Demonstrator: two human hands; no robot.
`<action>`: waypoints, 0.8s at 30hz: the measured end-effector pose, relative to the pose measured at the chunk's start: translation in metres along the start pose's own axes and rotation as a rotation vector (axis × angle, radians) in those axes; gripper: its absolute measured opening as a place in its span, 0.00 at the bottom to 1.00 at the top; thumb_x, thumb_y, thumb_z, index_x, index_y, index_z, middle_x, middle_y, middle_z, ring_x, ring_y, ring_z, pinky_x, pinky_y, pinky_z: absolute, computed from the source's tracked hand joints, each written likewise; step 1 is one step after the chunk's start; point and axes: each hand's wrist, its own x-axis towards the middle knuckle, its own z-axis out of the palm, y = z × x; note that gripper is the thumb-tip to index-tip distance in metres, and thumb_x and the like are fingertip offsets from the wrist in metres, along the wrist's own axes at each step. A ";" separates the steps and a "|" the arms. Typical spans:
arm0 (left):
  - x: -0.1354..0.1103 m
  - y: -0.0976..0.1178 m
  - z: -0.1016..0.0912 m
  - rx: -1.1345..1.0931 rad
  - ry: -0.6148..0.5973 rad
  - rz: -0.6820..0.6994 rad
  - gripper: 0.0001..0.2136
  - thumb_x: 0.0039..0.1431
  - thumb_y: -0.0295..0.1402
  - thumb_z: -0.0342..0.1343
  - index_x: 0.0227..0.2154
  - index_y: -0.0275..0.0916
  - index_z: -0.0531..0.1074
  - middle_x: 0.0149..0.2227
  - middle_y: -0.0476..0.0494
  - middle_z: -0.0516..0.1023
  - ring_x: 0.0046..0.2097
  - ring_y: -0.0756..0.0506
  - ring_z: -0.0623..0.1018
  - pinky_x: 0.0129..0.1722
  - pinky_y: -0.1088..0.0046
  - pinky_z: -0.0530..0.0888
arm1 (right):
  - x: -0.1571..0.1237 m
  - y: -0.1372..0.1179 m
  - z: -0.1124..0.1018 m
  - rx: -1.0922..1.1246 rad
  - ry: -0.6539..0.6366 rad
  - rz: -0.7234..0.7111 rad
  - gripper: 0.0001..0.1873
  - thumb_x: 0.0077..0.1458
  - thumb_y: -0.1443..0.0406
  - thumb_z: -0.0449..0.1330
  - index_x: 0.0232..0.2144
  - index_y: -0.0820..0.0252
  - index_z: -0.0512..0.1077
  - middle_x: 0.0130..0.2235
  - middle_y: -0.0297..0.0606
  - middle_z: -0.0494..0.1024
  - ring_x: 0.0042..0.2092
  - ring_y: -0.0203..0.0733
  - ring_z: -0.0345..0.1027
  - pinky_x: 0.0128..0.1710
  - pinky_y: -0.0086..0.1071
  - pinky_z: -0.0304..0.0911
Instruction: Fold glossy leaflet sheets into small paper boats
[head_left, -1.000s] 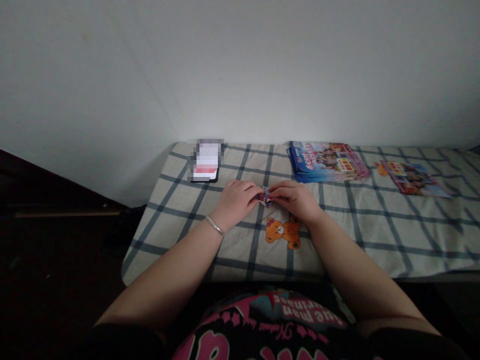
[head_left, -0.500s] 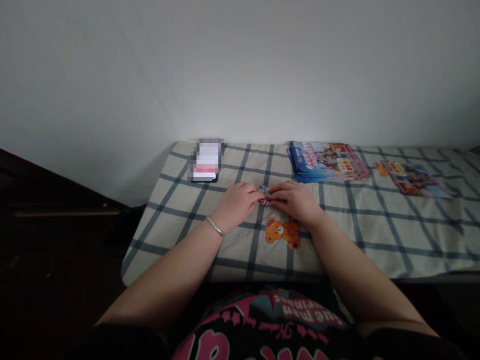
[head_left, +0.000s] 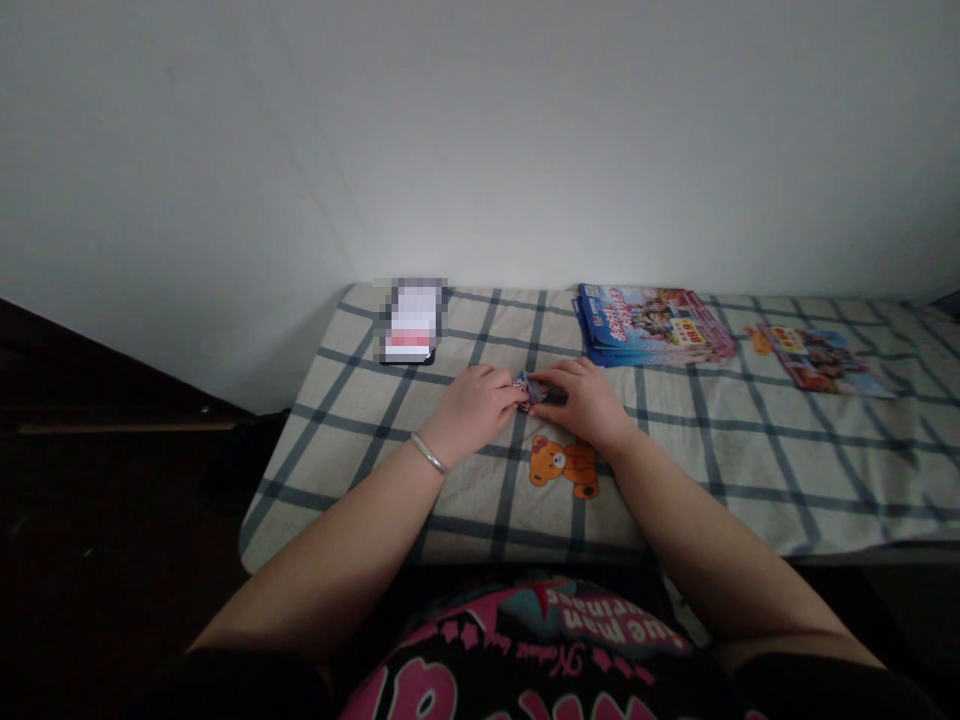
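A small piece of folded printed paper (head_left: 531, 389), blue, white and reddish, is held low over the checked cloth between my two hands. My left hand (head_left: 478, 408) pinches its left side, with a silver bangle on the wrist. On the right side, the thumb and forefinger of my right hand (head_left: 589, 402) curve around the paper and grip it, with a gap between them behind it. The fingers partly cover the paper, so its exact folded shape cannot be made out.
A phone (head_left: 412, 322) with a lit, blurred screen lies at the back left. A stack of printed flyers (head_left: 652, 325) sits at the back right, and another flyer (head_left: 825, 360) lies farther right. The checked cloth (head_left: 360, 400) has a printed bear; a white wall (head_left: 480, 150) rises behind.
My right thumb and fingers have spread a little wider apart around the paper, showing more of it. My left hand keeps its pinch almost unmoved.
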 end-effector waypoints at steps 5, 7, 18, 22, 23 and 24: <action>0.000 0.001 0.000 0.032 0.020 -0.013 0.09 0.64 0.30 0.53 0.43 0.39 0.77 0.34 0.44 0.75 0.41 0.43 0.72 0.43 0.63 0.70 | -0.002 -0.007 -0.004 -0.093 -0.027 -0.001 0.22 0.54 0.52 0.65 0.50 0.51 0.76 0.46 0.40 0.78 0.49 0.52 0.67 0.48 0.46 0.62; 0.001 0.002 0.002 0.060 0.026 -0.021 0.11 0.65 0.31 0.53 0.46 0.38 0.76 0.35 0.43 0.75 0.41 0.42 0.72 0.44 0.62 0.70 | -0.003 -0.011 -0.006 -0.145 -0.042 -0.011 0.22 0.55 0.52 0.64 0.50 0.51 0.76 0.47 0.40 0.78 0.49 0.52 0.67 0.48 0.46 0.62; 0.000 0.014 0.003 0.162 0.111 -0.120 0.10 0.66 0.36 0.52 0.41 0.42 0.78 0.34 0.42 0.74 0.42 0.41 0.71 0.48 0.57 0.66 | -0.006 -0.020 -0.009 -0.194 -0.001 0.024 0.14 0.56 0.52 0.64 0.38 0.51 0.80 0.43 0.39 0.80 0.45 0.52 0.68 0.43 0.45 0.60; 0.000 0.020 0.001 0.179 0.094 -0.127 0.10 0.65 0.35 0.52 0.41 0.40 0.78 0.35 0.41 0.75 0.41 0.41 0.72 0.46 0.56 0.66 | -0.007 -0.024 -0.011 -0.219 0.031 0.053 0.15 0.55 0.50 0.63 0.35 0.52 0.81 0.41 0.39 0.81 0.45 0.52 0.68 0.42 0.45 0.59; 0.000 0.022 0.001 0.177 0.093 -0.131 0.10 0.65 0.35 0.52 0.41 0.39 0.77 0.36 0.41 0.76 0.41 0.40 0.72 0.45 0.57 0.66 | -0.007 -0.024 -0.011 -0.230 0.030 0.053 0.15 0.55 0.50 0.63 0.35 0.53 0.81 0.41 0.40 0.81 0.45 0.53 0.68 0.42 0.45 0.59; 0.000 0.023 0.002 0.174 0.094 -0.135 0.10 0.65 0.34 0.53 0.41 0.38 0.77 0.38 0.40 0.76 0.42 0.40 0.72 0.45 0.57 0.66 | -0.007 -0.025 -0.011 -0.241 0.029 0.052 0.16 0.56 0.50 0.63 0.35 0.53 0.81 0.41 0.40 0.82 0.44 0.53 0.68 0.42 0.45 0.59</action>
